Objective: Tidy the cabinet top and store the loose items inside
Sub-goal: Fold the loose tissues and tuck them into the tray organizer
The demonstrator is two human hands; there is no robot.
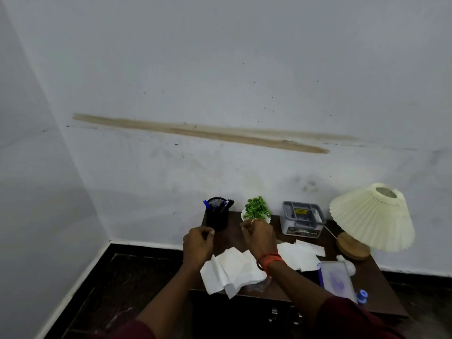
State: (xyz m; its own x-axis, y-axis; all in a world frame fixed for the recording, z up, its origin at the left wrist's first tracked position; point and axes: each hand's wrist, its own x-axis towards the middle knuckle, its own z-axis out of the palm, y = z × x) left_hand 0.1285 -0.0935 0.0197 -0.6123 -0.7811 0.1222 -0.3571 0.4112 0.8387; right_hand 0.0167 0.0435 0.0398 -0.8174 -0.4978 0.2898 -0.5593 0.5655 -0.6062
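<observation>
Low in the head view is a dark wooden cabinet top. Crumpled white paper sheets lie at its front left, and more white sheets lie in the middle. My left hand and my right hand hover side by side above the papers. Both have their fingers curled in with fingertips pinched, and I see nothing between them. A bit of clear plastic lies under my right wrist.
Along the wall stand a black mesh pen holder, a small green plant, a grey lidded box and a pleated lamp. A clear case and a blue-white roll sit at the right. Metal door handles are below.
</observation>
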